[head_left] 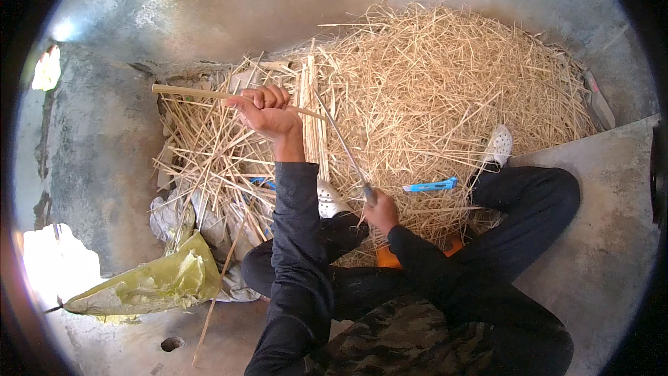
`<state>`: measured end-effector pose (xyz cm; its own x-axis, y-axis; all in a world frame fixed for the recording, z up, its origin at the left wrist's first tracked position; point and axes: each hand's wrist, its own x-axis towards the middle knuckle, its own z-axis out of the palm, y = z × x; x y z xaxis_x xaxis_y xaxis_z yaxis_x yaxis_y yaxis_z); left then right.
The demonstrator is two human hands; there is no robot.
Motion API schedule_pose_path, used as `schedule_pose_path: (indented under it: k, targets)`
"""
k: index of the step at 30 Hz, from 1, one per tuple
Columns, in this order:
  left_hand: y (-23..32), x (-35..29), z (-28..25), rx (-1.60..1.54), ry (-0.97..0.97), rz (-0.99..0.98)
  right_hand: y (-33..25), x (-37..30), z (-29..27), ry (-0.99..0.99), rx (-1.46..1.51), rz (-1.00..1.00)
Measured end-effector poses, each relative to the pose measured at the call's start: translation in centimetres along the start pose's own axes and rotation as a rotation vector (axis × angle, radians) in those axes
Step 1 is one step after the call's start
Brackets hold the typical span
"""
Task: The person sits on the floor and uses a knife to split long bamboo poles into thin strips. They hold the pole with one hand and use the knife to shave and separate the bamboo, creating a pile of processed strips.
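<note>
My left hand [268,110] is closed round a pale split bamboo strip [186,92], which lies nearly level across the fist. Its thin end sticks out to the right of the wrist. Lower and to the right, my right hand [381,212] grips the grey handle of a long, narrow-bladed knife [342,141]. The blade slants up to the left, and in this view it crosses the strip's right end; whether they touch I cannot tell. Below my left hand, a heap of similar bamboo strips [219,150] spreads over the floor. A bundle of upright strips [311,111] stands out beside it.
A big mound of thin shavings [445,83] fills the far right against the wall. On its near edge lies a blue utility knife [430,185]. My crossed legs, with white clogs [498,145], frame the near side. A yellow-green sack [149,282] and floor hole [172,343] are at left.
</note>
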<state>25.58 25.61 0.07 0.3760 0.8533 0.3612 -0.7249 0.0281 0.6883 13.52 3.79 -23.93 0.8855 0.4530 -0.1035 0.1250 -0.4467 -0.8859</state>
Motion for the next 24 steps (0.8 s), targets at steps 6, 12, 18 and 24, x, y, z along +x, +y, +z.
schedule_pose_path:
  k: [6, 12, 18, 24]
  targets:
    - [0.1, -0.5, 0.0, 0.043, -0.032, 0.085, 2.9, 1.1, -0.3, -0.203, 0.246, 0.538]
    - [0.6, 0.7, -1.2, -0.008, 0.027, 0.030, -4.6, 0.7, -2.2, -0.014, 0.033, 0.017]
    - [0.8, 1.2, -0.8, 0.008, 0.008, 0.069, 5.5, 0.6, 1.9, -0.223, -0.092, 0.500]
    - [1.0, 1.4, -2.1, 0.006, 0.031, 0.004, -3.1, 0.5, -2.5, -0.079, -0.046, 0.169]
